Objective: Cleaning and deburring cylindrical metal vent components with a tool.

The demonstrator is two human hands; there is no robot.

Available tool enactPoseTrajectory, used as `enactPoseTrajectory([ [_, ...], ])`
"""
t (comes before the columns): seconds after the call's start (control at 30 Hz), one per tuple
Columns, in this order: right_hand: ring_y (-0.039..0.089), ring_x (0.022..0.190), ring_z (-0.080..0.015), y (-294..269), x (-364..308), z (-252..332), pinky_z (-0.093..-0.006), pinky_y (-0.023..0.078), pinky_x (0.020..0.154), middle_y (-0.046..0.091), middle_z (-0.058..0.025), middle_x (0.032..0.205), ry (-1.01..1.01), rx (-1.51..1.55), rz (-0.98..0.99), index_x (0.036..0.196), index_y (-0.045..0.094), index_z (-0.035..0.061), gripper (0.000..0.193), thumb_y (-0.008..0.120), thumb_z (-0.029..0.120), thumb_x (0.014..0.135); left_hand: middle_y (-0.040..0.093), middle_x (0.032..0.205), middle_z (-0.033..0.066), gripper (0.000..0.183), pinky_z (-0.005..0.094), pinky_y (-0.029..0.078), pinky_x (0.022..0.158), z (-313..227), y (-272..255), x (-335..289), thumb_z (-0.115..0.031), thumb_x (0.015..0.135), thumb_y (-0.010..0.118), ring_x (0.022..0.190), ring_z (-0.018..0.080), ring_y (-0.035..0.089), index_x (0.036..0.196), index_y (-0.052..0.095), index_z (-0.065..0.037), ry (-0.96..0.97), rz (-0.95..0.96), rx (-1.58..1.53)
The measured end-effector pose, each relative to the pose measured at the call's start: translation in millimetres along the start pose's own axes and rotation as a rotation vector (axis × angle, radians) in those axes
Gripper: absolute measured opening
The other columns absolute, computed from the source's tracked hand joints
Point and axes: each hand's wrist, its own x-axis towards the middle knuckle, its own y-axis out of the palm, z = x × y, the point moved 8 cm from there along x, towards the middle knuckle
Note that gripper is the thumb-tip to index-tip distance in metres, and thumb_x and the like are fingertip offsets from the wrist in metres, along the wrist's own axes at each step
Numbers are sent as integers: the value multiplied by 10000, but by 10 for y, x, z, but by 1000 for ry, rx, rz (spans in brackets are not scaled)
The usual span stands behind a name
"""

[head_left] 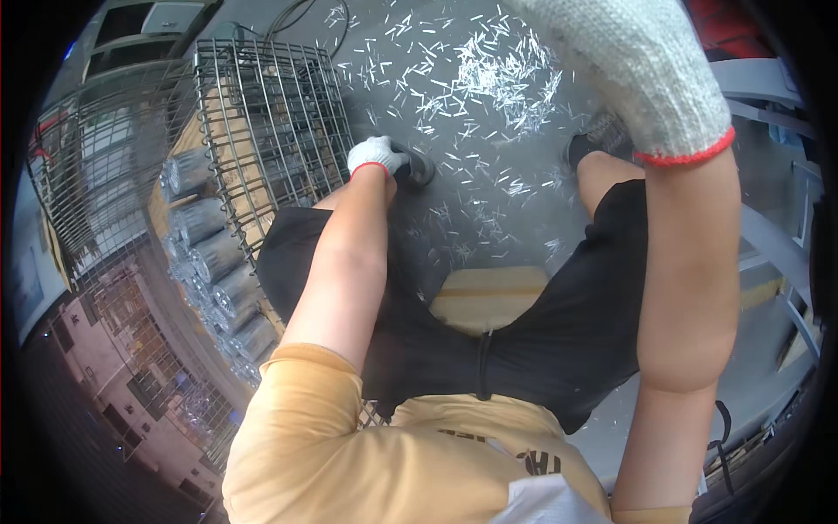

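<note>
- Wire cage (275, 113) stands at the person's left, near silver cylinders (218, 251).
- 2 pale gloves (676, 96) cover the hands.
- Left hand (375, 155) is just beside the cage; its fingers seem curled, but I cannot tell whether they grip anything.
- Right hand (615, 44) is raised, fingertips out of view, so its opening and hold cannot be told.

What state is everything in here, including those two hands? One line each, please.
Left hand: gloved, grip unclear.
Right hand: gloved, fingers outside the picture.
Dark thing: beside the left hand, unclear whether held.
Wire mesh: open grid, left of the left hand.
Silvery cylinders: lying stacked on their sides.
White slivers: loose, scattered, thickest near the picture's top.
Floor: littered with slivers.
Black shorts: being worn.
</note>
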Motion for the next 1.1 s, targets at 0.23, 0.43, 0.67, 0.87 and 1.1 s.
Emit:
enactPoseTrajectory([
  [0.23,735,867,-321,204,-56,46,-371,583,792,749,-192,967,-307,-214,-234,1080,725,-24,458,731,389,882,706,1336,141,469,457,552,1029,36,58,-13,-396,868,720,1236,326,674,1282,744,-176,-5,-47,293],
  [0.43,723,804,-318,166,-207,47,-384,573,742,728,-179,873,-385,-281,-223,943,704,-23,392,711,363,876,719,1282,175,366,450,552,1027,125,160,365,-226,874,655,1229,371,674,1194,779,-97,-88,-92,-22],
  [0.67,702,727,-270,173,-10,66,-347,564,680,710,-151,814,309,-367,-18,981,726,-9,401,773,368,850,724,1282,212,643,399,471,1095,481,181,732,-549,880,675,1268,338,655,1210,755,-4,-72,-284,-721],
  [0.87,679,789,-159,537,-198,-21,-306,558,697,725,-108,944,-965,-778,-75,1085,723,-6,304,786,231,903,723,1297,184,675,360,473,1084,901,-26,502,-563,901,679,1253,310,655,1288,723,-11,-188,-389,-953],
  [1.1,677,800,-157,532,-243,-158,-305,557,706,723,-106,952,-906,-776,-30,1094,720,-5,309,786,229,904,691,1376,129,444,354,500,1079,194,-152,476,-356,921,649,1280,280,651,1321,730,-181,22,-212,-740],
])
